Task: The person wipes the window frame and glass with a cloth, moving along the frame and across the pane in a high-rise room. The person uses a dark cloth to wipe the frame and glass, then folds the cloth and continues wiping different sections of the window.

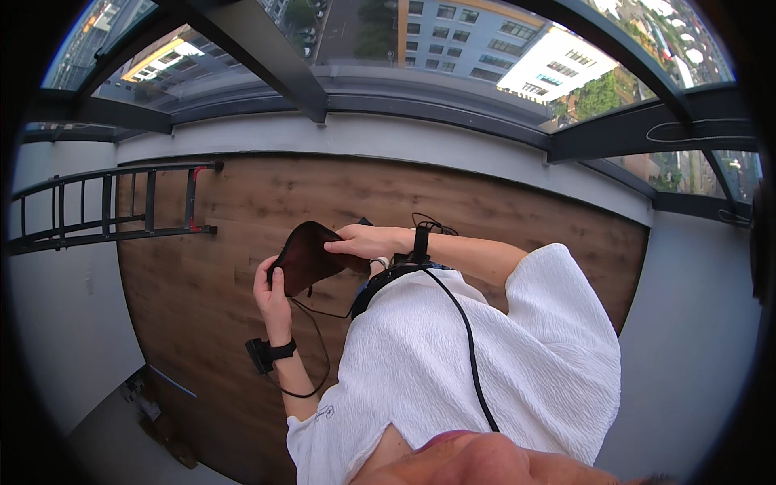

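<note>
A dark, flexible piece point(309, 257) with a black edge and a brownish inner face is stretched between my two hands; whether it is a bag, a cap or a cloth I cannot tell. At its left edge, my left hand point(276, 297) grips it with the thumb on the inner face. My right hand point(367, 241) holds its upper right side, thumb laid over the brown face. Black straps circle both wrists, and the left one carries a small black box point(260, 356). A thin cable point(324, 357) runs from the left wrist towards my waist.
A black ladder point(127, 203) with red marks leans at the left by the white wall point(66, 303). Wooden flooring point(212, 291) lies below. Ahead, dark-framed windows point(364, 103) look down on buildings. Several items point(157, 424) lie at lower left. A black cable point(470, 339) crosses my white shirt.
</note>
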Tool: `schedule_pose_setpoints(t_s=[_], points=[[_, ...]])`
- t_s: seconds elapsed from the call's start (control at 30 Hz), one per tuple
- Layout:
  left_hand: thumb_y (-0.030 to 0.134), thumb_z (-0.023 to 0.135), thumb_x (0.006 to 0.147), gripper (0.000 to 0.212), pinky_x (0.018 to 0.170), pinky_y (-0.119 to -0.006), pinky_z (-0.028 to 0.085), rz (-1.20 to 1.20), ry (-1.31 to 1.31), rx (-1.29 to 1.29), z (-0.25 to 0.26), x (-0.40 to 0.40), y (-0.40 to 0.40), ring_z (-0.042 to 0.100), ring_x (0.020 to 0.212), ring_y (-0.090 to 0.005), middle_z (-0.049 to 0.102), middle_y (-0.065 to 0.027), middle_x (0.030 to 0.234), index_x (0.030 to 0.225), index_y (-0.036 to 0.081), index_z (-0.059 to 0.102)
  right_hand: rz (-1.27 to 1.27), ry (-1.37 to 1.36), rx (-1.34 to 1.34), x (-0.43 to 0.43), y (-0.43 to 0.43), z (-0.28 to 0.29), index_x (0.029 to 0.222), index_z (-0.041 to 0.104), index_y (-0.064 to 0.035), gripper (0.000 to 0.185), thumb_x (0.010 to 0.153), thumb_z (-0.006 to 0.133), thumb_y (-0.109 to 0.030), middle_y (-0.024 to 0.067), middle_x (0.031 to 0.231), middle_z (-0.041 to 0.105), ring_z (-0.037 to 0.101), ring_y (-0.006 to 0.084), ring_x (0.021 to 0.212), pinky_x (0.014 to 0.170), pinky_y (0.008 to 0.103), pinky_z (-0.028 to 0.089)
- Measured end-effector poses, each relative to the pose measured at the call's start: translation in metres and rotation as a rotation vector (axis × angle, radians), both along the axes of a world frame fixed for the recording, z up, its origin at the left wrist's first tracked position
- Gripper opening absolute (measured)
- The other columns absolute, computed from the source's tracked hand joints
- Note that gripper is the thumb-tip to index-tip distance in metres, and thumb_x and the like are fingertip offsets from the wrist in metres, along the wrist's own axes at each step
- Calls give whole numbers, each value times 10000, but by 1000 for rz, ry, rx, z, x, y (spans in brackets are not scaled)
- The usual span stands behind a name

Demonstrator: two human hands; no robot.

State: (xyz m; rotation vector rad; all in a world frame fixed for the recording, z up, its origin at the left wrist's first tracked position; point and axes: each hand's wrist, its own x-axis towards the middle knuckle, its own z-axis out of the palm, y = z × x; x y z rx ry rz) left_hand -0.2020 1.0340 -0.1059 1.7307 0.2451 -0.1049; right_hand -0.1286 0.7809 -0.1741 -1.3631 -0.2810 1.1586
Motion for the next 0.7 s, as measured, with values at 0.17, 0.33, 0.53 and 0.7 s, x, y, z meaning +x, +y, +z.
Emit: schedule_pose_setpoints(t_s=[0.17, 0.33, 0.53, 0.7], points=[[27, 615, 1007, 286, 839, -290, 529, -409, -41, 124, -10, 18, -8, 636, 928, -152, 642, -67, 1043, 1291, 13, 648, -385, 420, 296, -5, 53, -3, 1049, 664, -19, 605, 1104, 398, -560, 63, 915, 701, 664, 156, 764, 689, 323, 564], [-48, 652, 916, 440, 926, -304, 533, -654, -77, 55, -15, 26, 24, 658, 1049, -190, 634, -85, 1178, 1352, -6, 615, -385, 193, 24, 5, 77, -4, 1037, 648, -51, 369, 1085, 554, -405, -5, 926, 656, 612, 87, 811, 679, 289, 524], [-18, 735, 873, 844, 1033, -366, 536, -497, 144, -208, -62, 42, 91, 603, 1235, -234, 516, -127, 1422, 1610, 80, 334, -548, 27, -138, 21, 103, 19, 1099, 662, -32, 349, 1071, 582, -370, 3, 909, 651, 588, 92, 777, 610, 264, 466], [140, 871, 784, 1105, 1129, -440, 453, -416, -49, 126, -113, 56, 120, 463, 1394, -311, 330, -154, 1579, 1658, 121, 195, -426, -88, -142, 44, 149, 52, 1127, 648, 13, 386, 1073, 581, -363, 40, 975, 688, 626, 121, 852, 685, 309, 519]])
